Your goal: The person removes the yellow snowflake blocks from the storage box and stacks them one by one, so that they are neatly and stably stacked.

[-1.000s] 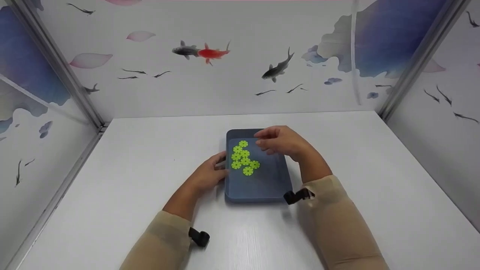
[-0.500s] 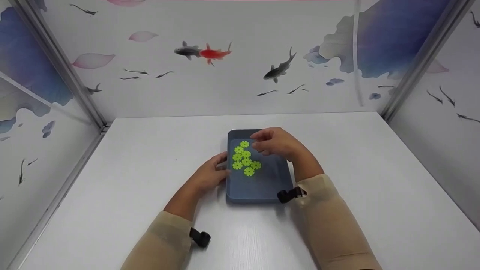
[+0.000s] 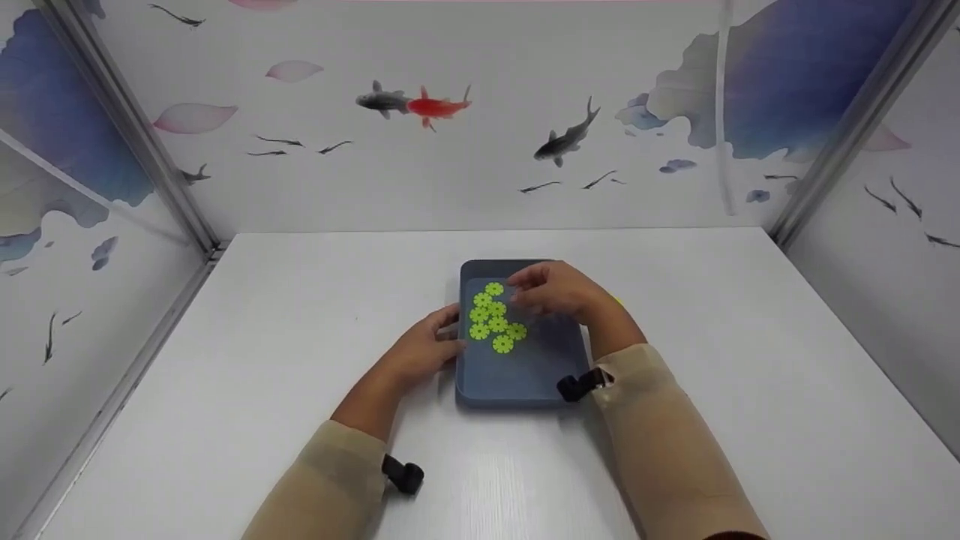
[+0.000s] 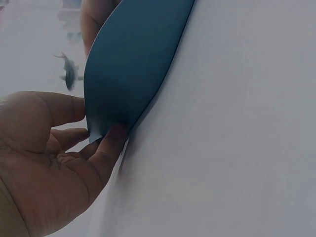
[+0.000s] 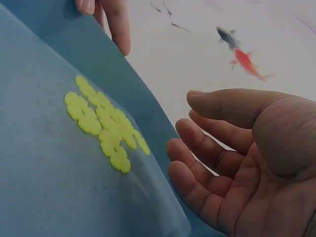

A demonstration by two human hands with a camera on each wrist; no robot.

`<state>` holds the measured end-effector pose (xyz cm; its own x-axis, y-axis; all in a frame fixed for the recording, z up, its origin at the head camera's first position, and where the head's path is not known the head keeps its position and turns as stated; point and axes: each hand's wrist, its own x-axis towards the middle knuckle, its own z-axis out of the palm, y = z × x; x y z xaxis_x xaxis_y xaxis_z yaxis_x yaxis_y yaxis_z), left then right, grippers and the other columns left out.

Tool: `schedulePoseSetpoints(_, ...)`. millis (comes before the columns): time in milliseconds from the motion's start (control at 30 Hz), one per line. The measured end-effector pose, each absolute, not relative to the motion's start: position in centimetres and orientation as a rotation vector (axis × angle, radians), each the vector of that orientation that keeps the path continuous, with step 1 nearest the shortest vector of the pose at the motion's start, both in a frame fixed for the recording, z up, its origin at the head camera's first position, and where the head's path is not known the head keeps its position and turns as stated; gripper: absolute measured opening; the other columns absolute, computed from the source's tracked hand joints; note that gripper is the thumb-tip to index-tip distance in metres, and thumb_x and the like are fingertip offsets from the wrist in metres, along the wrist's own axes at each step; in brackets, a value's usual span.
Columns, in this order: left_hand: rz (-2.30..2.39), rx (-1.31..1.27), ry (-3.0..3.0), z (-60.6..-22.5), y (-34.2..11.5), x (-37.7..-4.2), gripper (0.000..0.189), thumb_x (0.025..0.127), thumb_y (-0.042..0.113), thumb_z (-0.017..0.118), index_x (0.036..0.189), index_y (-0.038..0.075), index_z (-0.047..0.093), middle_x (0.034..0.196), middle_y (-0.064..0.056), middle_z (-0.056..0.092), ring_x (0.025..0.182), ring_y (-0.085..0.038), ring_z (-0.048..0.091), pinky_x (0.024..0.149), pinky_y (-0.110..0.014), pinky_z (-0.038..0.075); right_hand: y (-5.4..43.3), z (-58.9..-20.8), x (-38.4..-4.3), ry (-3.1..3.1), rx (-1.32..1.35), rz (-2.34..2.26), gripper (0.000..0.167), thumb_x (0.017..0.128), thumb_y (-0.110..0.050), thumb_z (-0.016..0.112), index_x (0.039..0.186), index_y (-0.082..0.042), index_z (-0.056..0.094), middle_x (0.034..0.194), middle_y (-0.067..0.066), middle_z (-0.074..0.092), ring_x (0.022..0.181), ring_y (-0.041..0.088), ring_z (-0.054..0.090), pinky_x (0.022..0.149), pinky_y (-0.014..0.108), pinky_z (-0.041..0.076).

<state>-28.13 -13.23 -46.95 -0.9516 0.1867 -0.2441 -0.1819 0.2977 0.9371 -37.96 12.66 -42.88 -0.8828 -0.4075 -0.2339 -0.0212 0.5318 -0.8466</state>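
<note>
A blue-grey rectangular tray (image 3: 517,375) lies on the white table. Several yellow-green, notched snowflake discs (image 3: 498,324) form a flat cluster in its left half; they look flower-shaped in the right wrist view (image 5: 111,123). My left hand (image 3: 416,349) holds the tray's left side, its fingers (image 4: 111,140) against the outer wall in the left wrist view. Above the tray's far right part hovers my right hand (image 3: 559,289), fingertips close to the farthest discs. In the right wrist view its fingers (image 5: 202,148) are loosely curled, thumb apart, with nothing between them.
A small yellow bit (image 3: 619,300) shows just beyond the right wrist, mostly hidden. White panels (image 3: 480,172) printed with fish and petals enclose the table (image 3: 337,285) at the back and sides. Black wrist cameras (image 3: 405,475) are strapped over both sleeves.
My right hand has shifted slightly left and nearer over the tray. A yellow bit has come into sight beside the right wrist. The left hand, tray and discs keep their places.
</note>
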Motion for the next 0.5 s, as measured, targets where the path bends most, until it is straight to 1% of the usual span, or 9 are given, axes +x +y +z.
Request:
schedulePoseSetpoints(100, 1.694, 0.013, 2.270, -46.8, -13.2, -28.1, 0.070, 0.106, 0.014, 0.064, 0.170, 0.020, 0.034, 0.175, -0.004, 0.036, 0.159, -0.030, 0.043, 0.124, -0.046, 0.048, 12.7, -42.8, -38.5, 2.367, -0.373, -1.221, 0.047, 0.092, -0.014, 0.081, 0.139, -0.012, 0.071, 0.123, 0.006, 0.076, 0.099, 0.021, 0.070, 0.088, 0.037, 0.061)
schedulePoseSetpoints(167, 1.684, 0.015, 2.284, -46.7, -13.2, -28.0, 0.070, 0.106, 0.014, 0.063, 0.169, 0.020, 0.034, 0.175, -0.004, 0.037, 0.159, -0.030, 0.042, 0.125, -0.046, 0.047, 12.7, -42.8, -38.9, 2.364, -0.384, -1.163, 0.047, 0.090, -0.009, 0.081, 0.136, -0.013, 0.073, 0.124, 0.006, 0.077, 0.099, 0.020, 0.070, 0.088, 0.035, 0.061)
schedulePoseSetpoints(267, 1.682, 0.015, 2.286, -46.5, -13.2, -27.9, 0.070, 0.107, 0.014, 0.063, 0.170, 0.020, 0.034, 0.176, -0.004, 0.036, 0.160, -0.030, 0.042, 0.125, -0.046, 0.047, 12.4, -42.8, -39.2, 2.357, -0.382, -1.066, 0.045, 0.089, -0.004, 0.080, 0.132, -0.017, 0.075, 0.123, 0.004, 0.077, 0.103, 0.020, 0.070, 0.094, 0.037, 0.060)
schedulePoseSetpoints(400, 1.684, 0.006, 2.273, -46.6, -13.1, -27.9, 0.070, 0.107, 0.013, 0.062, 0.170, 0.020, 0.033, 0.176, -0.004, 0.035, 0.159, -0.029, 0.043, 0.124, -0.046, 0.048, 12.1, -43.1, -39.3, 2.367, -0.396, -0.939, 0.042, 0.089, -0.005, 0.080, 0.126, -0.023, 0.077, 0.120, 0.000, 0.077, 0.110, 0.020, 0.070, 0.104, 0.040, 0.058)
schedulePoseSetpoints(500, 1.689, 0.005, 2.266, -46.6, -13.1, -27.9, 0.070, 0.106, 0.013, 0.063, 0.170, 0.020, 0.033, 0.176, -0.004, 0.036, 0.159, -0.029, 0.044, 0.124, -0.046, 0.049, 12.0, -43.3, -39.3, 2.370, -0.426, -0.905, 0.041, 0.087, -0.004, 0.082, 0.123, -0.022, 0.077, 0.118, 0.000, 0.078, 0.111, 0.021, 0.070, 0.106, 0.040, 0.057)
